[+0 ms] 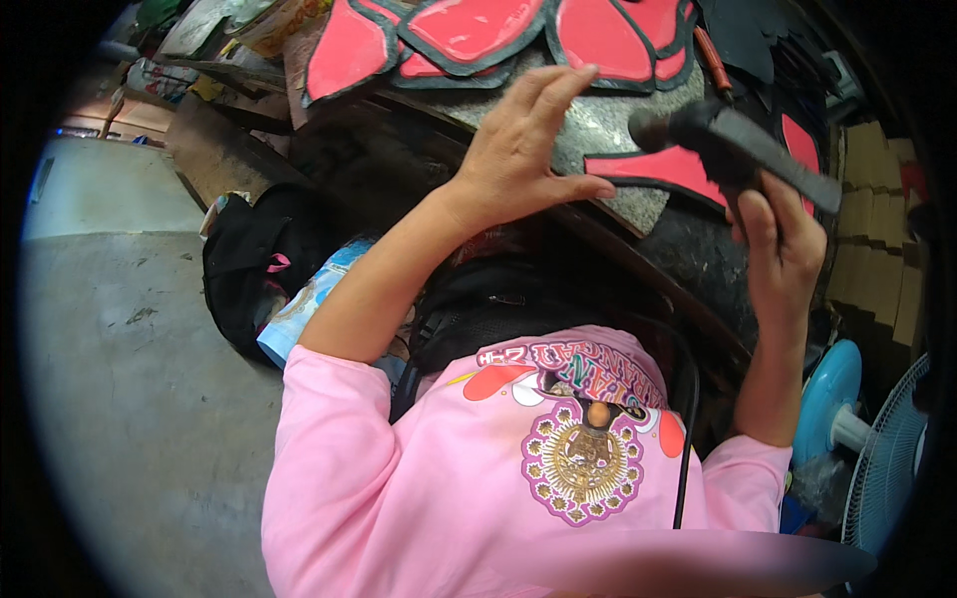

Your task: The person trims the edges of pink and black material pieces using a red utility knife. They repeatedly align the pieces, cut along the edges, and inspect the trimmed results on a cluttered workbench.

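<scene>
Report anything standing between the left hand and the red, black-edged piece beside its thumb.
Nothing visible stands between the left hand and the left end of the red piece; whether the thumb touches it is unclear. The hammer, held in the right hand, covers the piece's right end in this view.

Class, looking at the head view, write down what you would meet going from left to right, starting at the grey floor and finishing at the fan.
Grey floor → left hand → hammer held in the right hand → fan.

Pieces [603, 45] on slab [610, 122]; hammer [748, 142] in right hand [783, 239] (fan [895, 448] farther right).
</scene>
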The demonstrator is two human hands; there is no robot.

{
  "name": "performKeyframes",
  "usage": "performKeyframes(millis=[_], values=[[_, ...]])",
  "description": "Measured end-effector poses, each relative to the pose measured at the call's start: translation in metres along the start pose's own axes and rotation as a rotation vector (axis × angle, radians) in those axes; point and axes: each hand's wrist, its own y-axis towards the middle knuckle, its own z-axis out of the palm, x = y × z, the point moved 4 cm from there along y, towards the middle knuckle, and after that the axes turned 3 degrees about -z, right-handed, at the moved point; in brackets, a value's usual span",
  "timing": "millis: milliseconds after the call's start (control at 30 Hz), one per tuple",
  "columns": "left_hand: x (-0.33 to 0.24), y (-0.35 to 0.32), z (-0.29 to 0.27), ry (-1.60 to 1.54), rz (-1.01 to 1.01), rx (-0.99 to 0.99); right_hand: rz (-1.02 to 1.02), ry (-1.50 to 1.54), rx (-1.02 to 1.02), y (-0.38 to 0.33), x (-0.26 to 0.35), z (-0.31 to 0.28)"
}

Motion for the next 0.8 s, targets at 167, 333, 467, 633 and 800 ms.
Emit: performKeyframes(millis=[167, 333, 467, 633, 800], values=[[-0.006, 0.005, -0.001, 0.03, 0.109, 0.082, 0.175, -0.094, 0.161, -0.011, -0.017, 0.02], [-0.01, -0.004, 0.0, 0.158, 0.216, 0.195, -0.025, -0.109, 0.093, -0.02, -0.022, -0.006], [-0.013, -0.009, -0.005, 0.208, 0.241, 0.181, 0.13, -0.028, 0.037, -0.023, -0.034, -0.01], [-0.014, -0.01, -0.012, 0.206, 0.223, 0.222, 0.112, -0.128, 0.178, -0.021, -0.04, 0.004], [-0.017, -0.015, -0.02, 0.21, 0.192, 0.265, -0.025, -0.052, 0.067, -0.019, -0.029, -0.013]])
